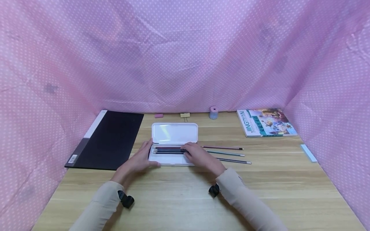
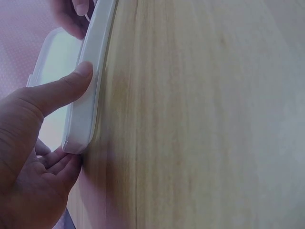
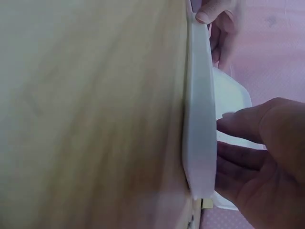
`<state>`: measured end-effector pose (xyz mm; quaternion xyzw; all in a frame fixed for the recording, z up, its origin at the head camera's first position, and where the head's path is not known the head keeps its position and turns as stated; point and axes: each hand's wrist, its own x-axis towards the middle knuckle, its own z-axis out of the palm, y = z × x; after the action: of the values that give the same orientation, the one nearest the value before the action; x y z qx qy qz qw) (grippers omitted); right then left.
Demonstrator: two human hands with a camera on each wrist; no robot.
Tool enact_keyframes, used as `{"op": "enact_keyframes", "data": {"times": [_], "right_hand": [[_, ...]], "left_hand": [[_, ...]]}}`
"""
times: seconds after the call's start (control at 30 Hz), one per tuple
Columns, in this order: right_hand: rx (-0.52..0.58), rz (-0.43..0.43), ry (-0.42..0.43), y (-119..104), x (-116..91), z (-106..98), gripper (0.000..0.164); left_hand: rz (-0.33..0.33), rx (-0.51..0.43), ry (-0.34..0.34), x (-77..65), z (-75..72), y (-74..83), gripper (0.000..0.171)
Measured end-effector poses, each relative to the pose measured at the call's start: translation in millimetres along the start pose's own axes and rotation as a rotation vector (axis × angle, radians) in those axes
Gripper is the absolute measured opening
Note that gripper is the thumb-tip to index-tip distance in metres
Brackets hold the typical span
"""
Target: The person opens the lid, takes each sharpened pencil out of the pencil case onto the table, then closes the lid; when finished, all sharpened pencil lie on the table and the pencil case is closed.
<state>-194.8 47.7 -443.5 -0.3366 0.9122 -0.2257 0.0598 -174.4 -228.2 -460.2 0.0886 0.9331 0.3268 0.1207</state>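
Note:
A white pencil case lies open on the table, its lid tipped back at the far side. Several dark pencils lie lengthwise in its tray. My left hand grips the case's left end, thumb on the front wall and fingers around the corner. Over the tray's right part, my right hand pinches at the pencils with thumb and fingers; the hand hides their right ends. To its right, a reddish pencil, a greenish pencil and a dark pencil lie on the table, their left ends hidden.
A black folder lies at the left. Along the back are a pink eraser, a yellow binder clip and a pink-and-blue cylinder. A book lies at the back right, and a pale blue strip near the right edge.

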Motion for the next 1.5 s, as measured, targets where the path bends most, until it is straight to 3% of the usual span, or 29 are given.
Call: {"op": "enact_keyframes", "data": {"times": [0.3, 0.5, 1.1, 1.3, 1.5], "right_hand": [[-0.024, -0.031, 0.000, 6, 10, 1, 0.023], [0.032, -0.046, 0.038, 10, 10, 3, 0.019], [0.143, 0.056, -0.030, 15, 13, -1, 0.018], [0.213, 0.032, 0.019, 21, 6, -3, 0.018], [0.252, 0.018, 0.109, 28, -13, -19, 0.018]], "left_hand": [[-0.003, 0.000, -0.001, 0.2, -0.2, 0.6, 0.121], [0.005, 0.011, 0.004, -0.5, -0.3, 0.3, 0.121], [-0.004, 0.009, 0.000, 0.1, 0.1, 0.1, 0.120], [-0.002, 0.011, -0.003, -0.9, 0.6, 0.8, 0.121], [-0.022, 0.012, -0.004, 0.3, 0.1, -0.2, 0.121]]}}
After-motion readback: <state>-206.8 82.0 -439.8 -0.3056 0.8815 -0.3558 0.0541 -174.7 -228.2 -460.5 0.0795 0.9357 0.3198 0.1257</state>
